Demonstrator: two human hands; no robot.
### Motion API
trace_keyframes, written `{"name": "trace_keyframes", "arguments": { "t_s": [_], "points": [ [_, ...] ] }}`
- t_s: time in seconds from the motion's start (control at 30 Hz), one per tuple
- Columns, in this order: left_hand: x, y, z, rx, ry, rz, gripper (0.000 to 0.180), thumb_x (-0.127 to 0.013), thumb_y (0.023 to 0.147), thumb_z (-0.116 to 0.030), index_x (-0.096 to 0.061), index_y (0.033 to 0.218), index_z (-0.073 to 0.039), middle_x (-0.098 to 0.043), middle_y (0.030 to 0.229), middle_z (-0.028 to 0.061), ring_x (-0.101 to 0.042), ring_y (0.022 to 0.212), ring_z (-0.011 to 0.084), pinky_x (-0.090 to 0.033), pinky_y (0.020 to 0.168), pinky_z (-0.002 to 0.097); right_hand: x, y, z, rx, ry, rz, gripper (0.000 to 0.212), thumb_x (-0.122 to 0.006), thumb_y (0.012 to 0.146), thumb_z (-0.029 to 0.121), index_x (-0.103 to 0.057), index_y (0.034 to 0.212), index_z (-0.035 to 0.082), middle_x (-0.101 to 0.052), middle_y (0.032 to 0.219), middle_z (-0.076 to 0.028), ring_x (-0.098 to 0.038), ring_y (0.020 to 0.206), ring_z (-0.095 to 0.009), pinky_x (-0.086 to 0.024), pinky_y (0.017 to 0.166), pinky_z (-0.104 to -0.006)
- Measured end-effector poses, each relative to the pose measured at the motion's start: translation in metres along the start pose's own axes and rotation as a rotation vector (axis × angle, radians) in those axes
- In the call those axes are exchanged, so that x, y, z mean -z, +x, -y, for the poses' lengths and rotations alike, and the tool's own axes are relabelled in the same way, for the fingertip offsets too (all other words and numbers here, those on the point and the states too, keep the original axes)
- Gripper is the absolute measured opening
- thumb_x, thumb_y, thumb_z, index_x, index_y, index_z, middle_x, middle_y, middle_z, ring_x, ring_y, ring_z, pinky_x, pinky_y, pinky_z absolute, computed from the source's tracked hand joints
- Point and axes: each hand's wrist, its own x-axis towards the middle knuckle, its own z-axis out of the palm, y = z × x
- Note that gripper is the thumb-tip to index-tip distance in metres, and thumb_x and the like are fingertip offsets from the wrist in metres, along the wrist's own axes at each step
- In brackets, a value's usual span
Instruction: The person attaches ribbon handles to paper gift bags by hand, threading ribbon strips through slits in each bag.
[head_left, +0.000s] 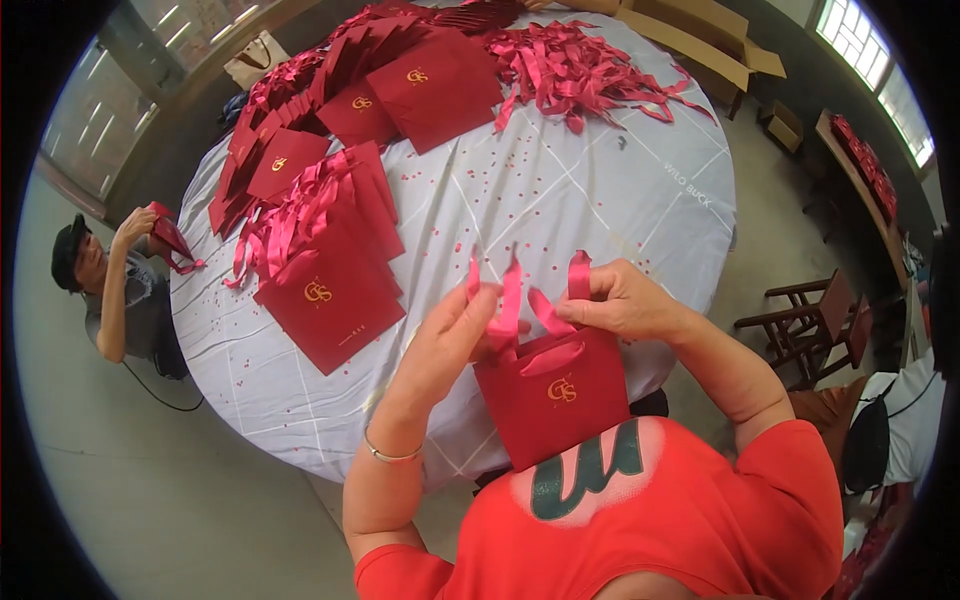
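Observation:
A small dark red paper gift bag (551, 400) with a gold emblem stands upright against my body at the near edge of the table. Shiny pink ribbons (513, 305) rise from its top, and one loop droops over its front. My left hand (452, 335), a bracelet on its wrist, is closed on ribbon at the bag's left side; some of its fingers are hidden behind the ribbon. At the bag's upper right corner, my right hand (622, 300) pinches another ribbon end between thumb and fingers.
Beside my left hand lies a stack of ribboned red bags (335, 310). More red bags (430, 90) and a heap of loose pink ribbons (580, 75) cover the far side of the round cloth-covered table (480, 200). A person (115, 275) at left handles a bag. A wooden chair (815, 320) stands right.

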Motion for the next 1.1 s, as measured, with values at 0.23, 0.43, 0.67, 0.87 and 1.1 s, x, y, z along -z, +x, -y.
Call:
{"name": "trace_keyframes", "arguments": {
  "t_s": [0.23, 0.43, 0.67, 0.87, 1.1],
  "points": [
    [0.0, -0.011, -0.013, 0.075, 0.097, 0.355, 0.069, -0.073, 0.084, -0.002, -0.035, 0.141, 0.004, -0.065, 0.117, 0.0169, -0.061, 0.109, 0.0187, -0.05, 0.093, 0.0331, 0.006, -0.006, -0.016, -0.001, 0.16, -0.059, 0.041, -0.058, 0.098, 0.04, -0.073, 0.09, 0.004, -0.067, 0.074, 0.001, -0.058, 0.065, -0.007, -0.048, 0.059, -0.0273],
    [-0.002, -0.007, -0.003, 0.067, 0.062, 0.33, 0.065, -0.071, 0.084, 0.005, -0.037, 0.14, 0.003, -0.06, 0.126, 0.0131, -0.057, 0.116, 0.0171, -0.048, 0.098, 0.0331, 0.012, -0.01, 0.007, -0.188, -0.65, -0.126, 0.023, -0.064, 0.094, 0.023, -0.071, 0.092, 0.001, -0.067, 0.078, -0.007, -0.063, 0.07, -0.014, -0.049, 0.062, -0.0283],
    [-0.001, -0.003, 0.004, 0.01, 0.147, 0.313, 0.065, -0.068, 0.082, 0.002, -0.035, 0.139, 0.005, -0.066, 0.116, 0.0185, -0.061, 0.108, 0.0176, -0.05, 0.091, 0.0319, -0.019, -0.022, 0.017, 0.802, -0.634, -0.329, 0.031, -0.085, 0.066, 0.007, -0.069, 0.092, 0.006, -0.066, 0.092, -0.009, -0.063, 0.08, -0.026, -0.05, 0.068, -0.0352],
    [0.0, 0.001, 0.012, -0.027, 0.148, 0.326, 0.06, -0.067, 0.083, 0.0, -0.038, 0.135, 0.005, -0.066, 0.114, 0.0193, -0.061, 0.104, 0.0164, -0.05, 0.088, 0.0313, -0.039, -0.013, -0.005, 0.918, -0.709, -0.318, 0.033, -0.083, 0.067, 0.008, -0.068, 0.097, 0.006, -0.066, 0.1, -0.008, -0.063, 0.086, -0.025, -0.05, 0.073, -0.0362],
    [0.001, 0.003, 0.015, -0.017, 0.168, 0.329, 0.057, -0.065, 0.083, 0.001, -0.038, 0.133, 0.005, -0.067, 0.113, 0.0194, -0.061, 0.105, 0.0165, -0.05, 0.089, 0.0313, -0.041, -0.01, -0.012, 0.938, -0.749, -0.378, 0.028, -0.081, 0.067, 0.008, -0.066, 0.091, 0.006, -0.067, 0.102, -0.008, -0.064, 0.087, -0.025, -0.049, 0.071, -0.0367]
  ]
}}
